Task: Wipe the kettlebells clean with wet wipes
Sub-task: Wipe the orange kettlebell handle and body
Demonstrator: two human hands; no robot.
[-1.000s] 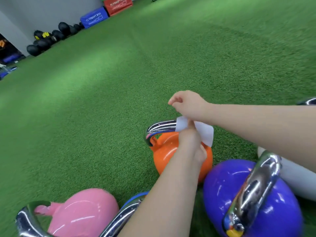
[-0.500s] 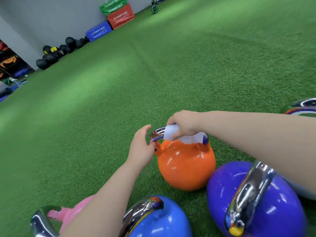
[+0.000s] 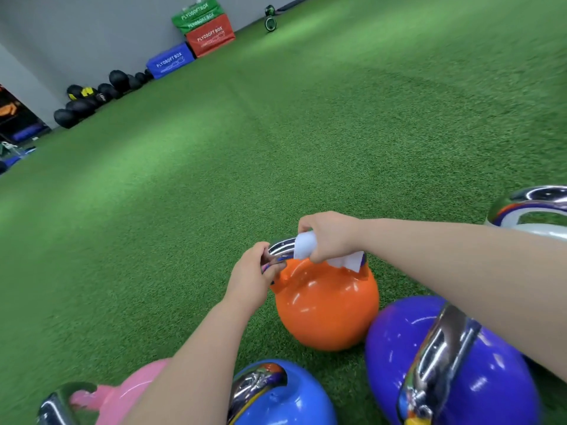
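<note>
An orange kettlebell (image 3: 326, 305) with a chrome handle stands upright on the green turf. My right hand (image 3: 329, 234) grips a white wet wipe (image 3: 305, 248) wrapped over the top of that handle. My left hand (image 3: 254, 274) curls its fingers round the handle's left end. Around it stand a purple kettlebell (image 3: 395, 348) at the right, a light blue kettlebell (image 3: 285, 400) in front, a pink kettlebell (image 3: 129, 394) at the lower left, and a white kettlebell (image 3: 527, 210) at the right edge, mostly hidden by my right forearm.
Green turf (image 3: 276, 133) stretches far ahead. Along the grey back wall lie several black medicine balls (image 3: 89, 99) and stacked blue, red and green plyo boxes (image 3: 199, 29). A small dark kettlebell (image 3: 270, 23) stands far off.
My left hand has moved from beside the orange kettlebell onto the left end of its handle and closed round it. My right hand stays on the handle with the wipe.
</note>
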